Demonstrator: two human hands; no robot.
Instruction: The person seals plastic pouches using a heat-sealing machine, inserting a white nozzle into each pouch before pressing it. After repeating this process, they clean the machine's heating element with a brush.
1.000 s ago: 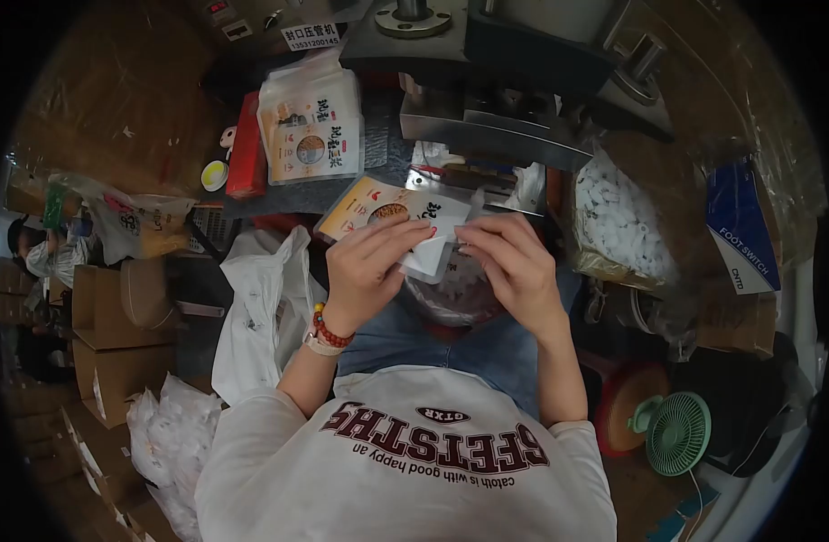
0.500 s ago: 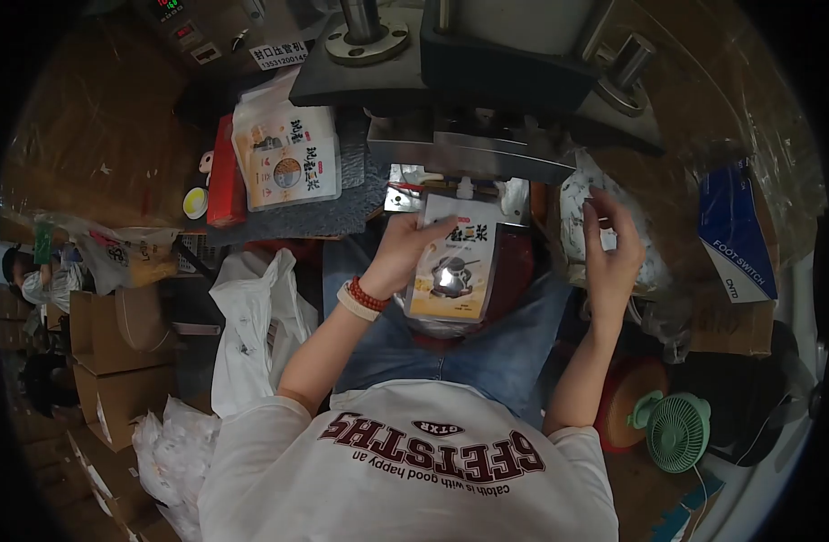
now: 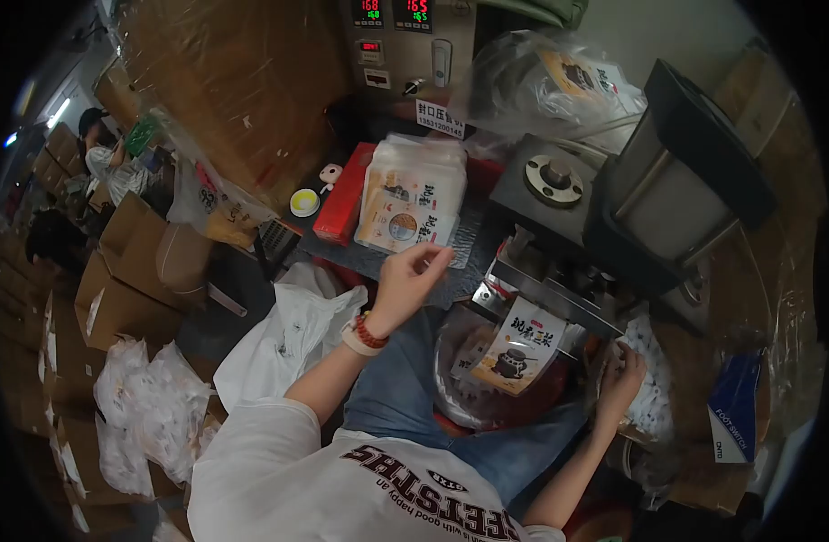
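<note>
A printed pouch (image 3: 520, 350) hangs at the sealing machine's front edge, with neither hand on it. My left hand (image 3: 409, 285), wearing a beaded bracelet, is at the lower edge of a stack of similar pouches (image 3: 405, 194); its thumb and index finger are apart, and nothing shows between them. My right hand (image 3: 620, 379) is over a bag of small white pieces (image 3: 647, 384) right of the machine, fingers curled; whether it holds a small piece is too small to tell. Below the hanging pouch, more pouches lie in a clear plastic bag (image 3: 460, 384).
The press (image 3: 676, 181) stands at the upper right, beside a control box (image 3: 405, 54) with lit displays. A red box (image 3: 345, 194) borders the stack. White plastic bags (image 3: 279, 334) hang at the left. A blue box (image 3: 736, 406) is at the right. Another person (image 3: 112, 163) is far left.
The view has turned toward the left. My left hand has let go of the pouch and moved to the stack. My right hand has lowered to the bag of white pieces.
</note>
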